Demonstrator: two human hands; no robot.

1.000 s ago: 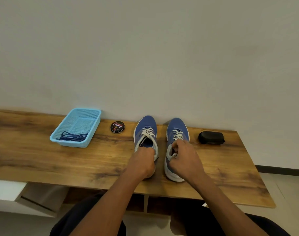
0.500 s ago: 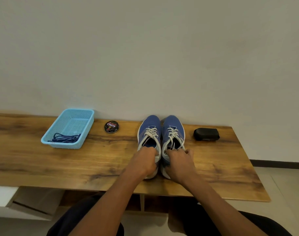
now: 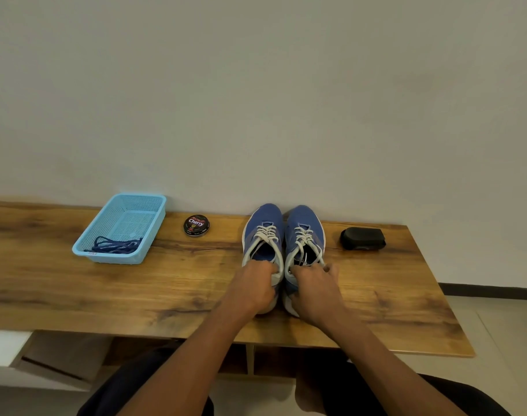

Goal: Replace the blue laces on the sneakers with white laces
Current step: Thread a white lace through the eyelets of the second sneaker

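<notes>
Both sneakers (image 3: 283, 250) sit together on the table (image 3: 76, 289), white laces (image 3: 301, 235) in. My left hand (image 3: 253, 289) and right hand (image 3: 313, 288) each grip a heel; I'd square them gently, toes level.

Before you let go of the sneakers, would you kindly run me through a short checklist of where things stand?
1. White laces threaded on left sneaker: ok.
2. White laces threaded on right sneaker: ok.
3. Lace ends tied: cannot tell, the hands hide the top eyelets.
4. Blue laces off the sneakers, lying in the basket: ok.
5. Sneakers side by side, toes to the wall: ok.
6. Left hand and right hand each on a sneaker's heel end: ok; exact grip cannot tell.
</notes>
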